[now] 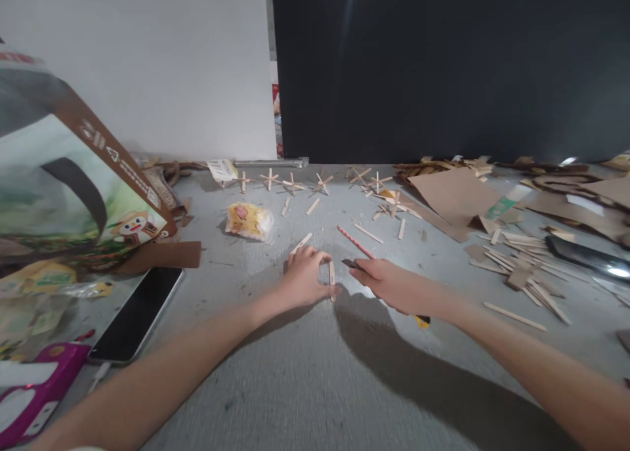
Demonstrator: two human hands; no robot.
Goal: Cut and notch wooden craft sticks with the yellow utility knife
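While the left hand (306, 277) pins a short stick (331, 277) near the middle of the grey worktop (275, 385), the right hand (394, 287) grips a cutter (350, 264) just to its right. Left fingers grasping: thumb at the stick's near end, forefinger by its far end. Right fingers closed around the cutter, dark blade pointing left toward the stick, apart from it; yellow end shows below the hand.

Red striped straw-like rod (354, 241) lies just past the right hand, partly hidden by it; can't tell if touching. Another stick (301, 243) lies just beyond the left hand. Crossed sticks (270, 179) sit in a row toward the back. Yellow snack packet (249, 221) lies beyond the left hand, nearer than that row.

Right side: loose stick pile (534, 267), dark object with a bright spot (590, 257) beside it, brown cardboard (450, 198) behind. Left side: phone (138, 316) with white cable (100, 376) at its near end, magenta case (49, 388) beside it, big printed bag (63, 169) standing behind.
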